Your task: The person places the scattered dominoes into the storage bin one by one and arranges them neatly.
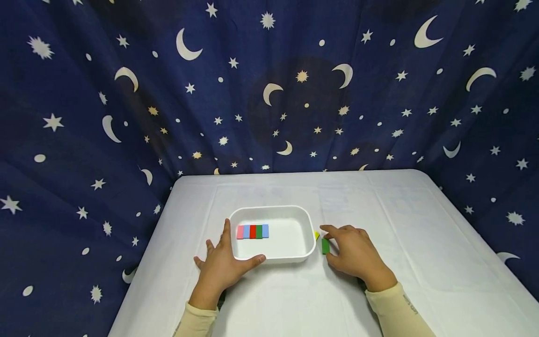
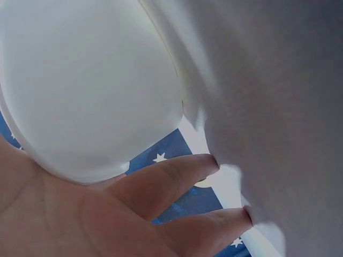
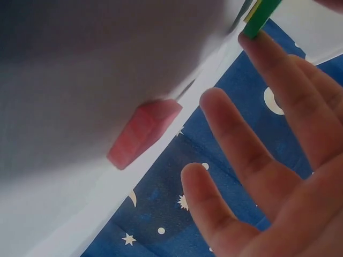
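A white tray (image 1: 290,256) holds a side-by-side row of small blocks: a pink block (image 1: 240,232), a red block (image 1: 252,231), a green one (image 1: 258,231) and two light blue ones. My left hand (image 1: 223,267) rests around its near left corner, thumb along the front rim, the other fingers spread. Right of the tray, my right hand (image 1: 355,250) pinches a green block (image 1: 325,246) between thumb and fingertips. A yellow block (image 1: 317,235) peeks out beside the tray's right rim, mostly hidden.
In the right wrist view a pinkish-red block (image 3: 143,134) lies on the cloth near the outer fingers; the right hand hides it from the head view. A white cloth covers the table (image 1: 421,262). A dark blue star-and-moon curtain (image 1: 252,93) hangs behind and at the sides.
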Demonstrator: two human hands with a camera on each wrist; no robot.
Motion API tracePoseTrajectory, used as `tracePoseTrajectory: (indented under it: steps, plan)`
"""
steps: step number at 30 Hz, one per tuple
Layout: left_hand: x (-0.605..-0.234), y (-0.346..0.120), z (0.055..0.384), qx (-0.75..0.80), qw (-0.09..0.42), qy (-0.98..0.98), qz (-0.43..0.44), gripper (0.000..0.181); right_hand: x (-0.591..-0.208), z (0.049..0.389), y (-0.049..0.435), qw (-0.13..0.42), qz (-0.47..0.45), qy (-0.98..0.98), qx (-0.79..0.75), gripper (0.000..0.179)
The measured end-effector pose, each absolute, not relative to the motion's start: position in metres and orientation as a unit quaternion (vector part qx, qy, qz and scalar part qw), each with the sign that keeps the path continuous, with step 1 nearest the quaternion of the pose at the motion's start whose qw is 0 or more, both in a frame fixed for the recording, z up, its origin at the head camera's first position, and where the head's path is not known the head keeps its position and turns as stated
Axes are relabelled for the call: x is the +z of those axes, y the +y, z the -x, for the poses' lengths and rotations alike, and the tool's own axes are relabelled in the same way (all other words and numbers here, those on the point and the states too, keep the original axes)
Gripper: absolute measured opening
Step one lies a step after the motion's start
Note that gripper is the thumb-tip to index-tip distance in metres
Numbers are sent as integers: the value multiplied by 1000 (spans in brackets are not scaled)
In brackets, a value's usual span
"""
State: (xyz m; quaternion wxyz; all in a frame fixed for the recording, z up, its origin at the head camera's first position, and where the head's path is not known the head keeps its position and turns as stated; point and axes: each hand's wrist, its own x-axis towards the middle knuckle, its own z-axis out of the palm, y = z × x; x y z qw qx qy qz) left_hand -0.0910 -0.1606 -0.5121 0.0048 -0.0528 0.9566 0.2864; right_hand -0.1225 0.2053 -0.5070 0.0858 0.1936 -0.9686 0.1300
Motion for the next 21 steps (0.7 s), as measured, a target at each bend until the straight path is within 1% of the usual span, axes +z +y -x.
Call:
tracePoseTrajectory:
  steps: [4, 7, 16, 21]
  plan:
    - [-511, -160, 91, 285, 6, 957, 52, 156, -506, 123, 205, 89, -193, -968, 133, 70]
    - [-511, -160, 91, 286, 8, 957, 52, 156, -504, 123, 205, 102, -191, -966, 139, 71]
    - [-512, -160, 90, 286, 3, 957, 54, 156, -487, 119, 207, 196, -207, -943, 172, 70]
    - [-511, -160, 90, 287, 4, 957, 54, 156, -481, 119, 211, 231, -213, -932, 182, 69]
